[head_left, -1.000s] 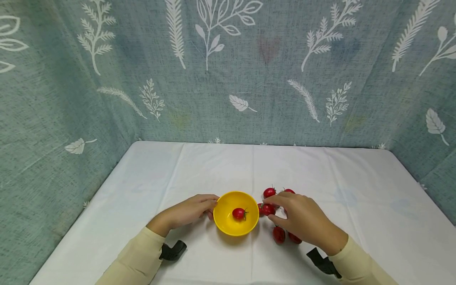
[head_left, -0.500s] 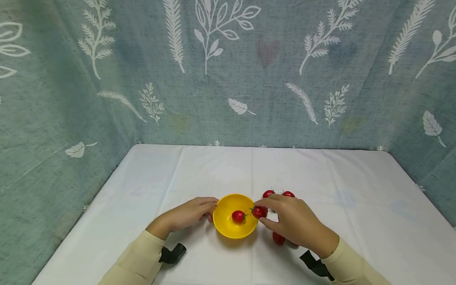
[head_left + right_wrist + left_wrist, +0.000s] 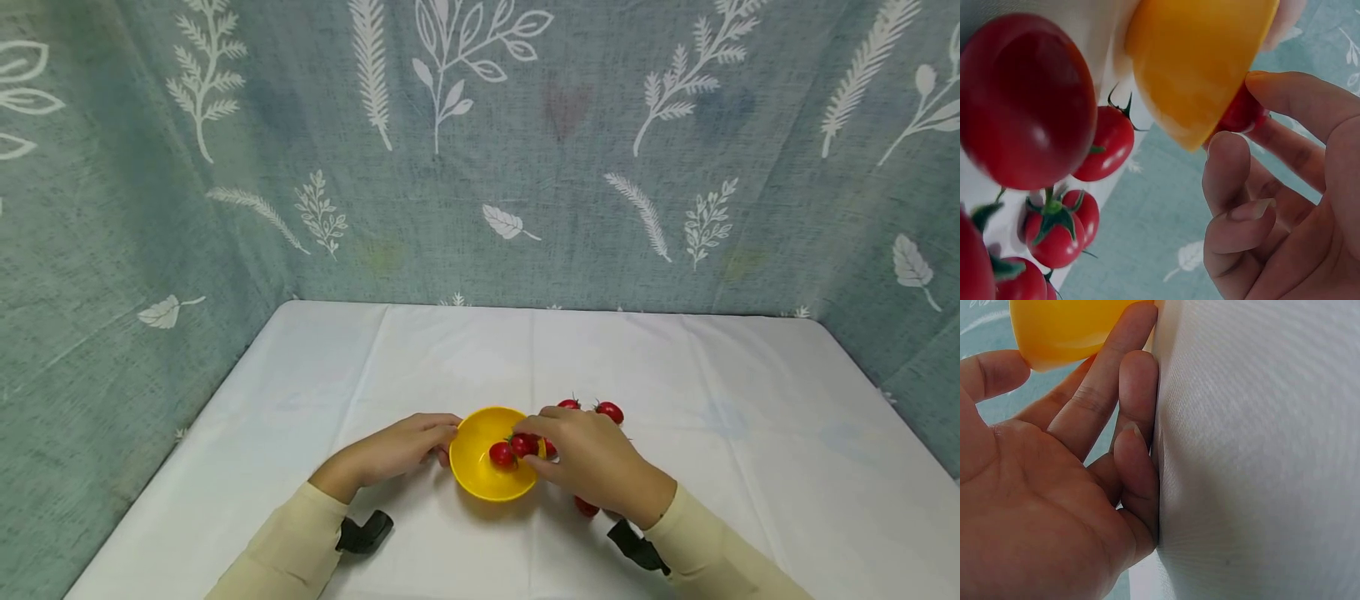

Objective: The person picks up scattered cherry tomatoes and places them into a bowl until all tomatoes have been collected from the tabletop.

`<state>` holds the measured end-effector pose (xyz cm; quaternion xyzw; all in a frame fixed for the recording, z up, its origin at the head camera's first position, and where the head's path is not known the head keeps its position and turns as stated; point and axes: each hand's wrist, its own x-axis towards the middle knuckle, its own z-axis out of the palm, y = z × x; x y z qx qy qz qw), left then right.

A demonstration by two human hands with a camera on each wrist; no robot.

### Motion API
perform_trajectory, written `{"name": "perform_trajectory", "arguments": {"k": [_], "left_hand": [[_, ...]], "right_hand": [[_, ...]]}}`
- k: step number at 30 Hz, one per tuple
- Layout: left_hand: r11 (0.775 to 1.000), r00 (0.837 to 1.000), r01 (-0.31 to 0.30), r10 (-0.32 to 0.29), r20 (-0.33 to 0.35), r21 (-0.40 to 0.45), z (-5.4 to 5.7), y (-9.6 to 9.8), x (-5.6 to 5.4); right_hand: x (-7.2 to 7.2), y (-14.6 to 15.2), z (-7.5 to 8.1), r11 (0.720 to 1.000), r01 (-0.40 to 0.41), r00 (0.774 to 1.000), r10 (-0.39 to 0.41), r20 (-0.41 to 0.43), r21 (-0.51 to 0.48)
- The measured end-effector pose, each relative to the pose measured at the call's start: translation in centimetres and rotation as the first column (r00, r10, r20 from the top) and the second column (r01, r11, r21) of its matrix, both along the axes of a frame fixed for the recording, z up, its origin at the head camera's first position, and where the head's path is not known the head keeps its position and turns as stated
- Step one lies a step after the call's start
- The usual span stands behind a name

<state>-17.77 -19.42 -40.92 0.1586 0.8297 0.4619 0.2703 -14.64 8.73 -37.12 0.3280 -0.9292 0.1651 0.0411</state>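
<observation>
A yellow bowl (image 3: 477,482) sits on the white cloth with one cherry tomato (image 3: 502,455) inside. My left hand (image 3: 393,447) rests at the bowl's left side. In the left wrist view its thumb tip touches near the rim and a straight finger reaches the lower wall, while other fingers bend against the cloth. My right hand (image 3: 592,458) pinches a second cherry tomato (image 3: 1242,114) between thumb and fingers over the bowl's right rim. From above, this tomato appears right beside the one inside.
Several more cherry tomatoes lie right of the bowl, partly hidden under my right hand; one tomato (image 3: 610,412) shows beyond it and another tomato (image 3: 586,506) on the near side. A patterned green curtain (image 3: 495,175) hangs behind the white table (image 3: 420,350).
My right hand has picked a cherry tomato out of the group and carried it left, over the bowl's rim. The left hand and the bowl stay where they were.
</observation>
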Motion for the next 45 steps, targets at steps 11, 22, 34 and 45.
{"name": "perform_trajectory", "arguments": {"k": [11, 22, 34, 45], "left_hand": [[1.000, 1.000, 0.001, -0.001, 0.003, 0.003, 0.1, 0.0, 0.0], [1.000, 1.000, -0.001, 0.001, 0.000, 0.004, -0.1, 0.0, 0.0], [1.000, 1.000, 0.010, -0.010, -0.008, 0.007, -0.4, 0.0, -0.1], [1.000, 1.000, 0.019, -0.019, -0.006, 0.014, -0.3, 0.0, -0.1]], "right_hand": [[-0.8, -1.1, -0.5, 1.000, 0.016, 0.998, -0.017, 0.066, 0.013], [-1.4, -1.9, -1.1, 0.999, 0.013, 0.996, -0.018, 0.090, 0.046], [-1.7, -2.3, -1.5, 0.999, 0.018, 0.987, -0.024, 0.158, 0.042], [-2.1, -2.8, -1.6, 0.998, 0.025, 0.974, -0.039, 0.223, 0.063]]}}
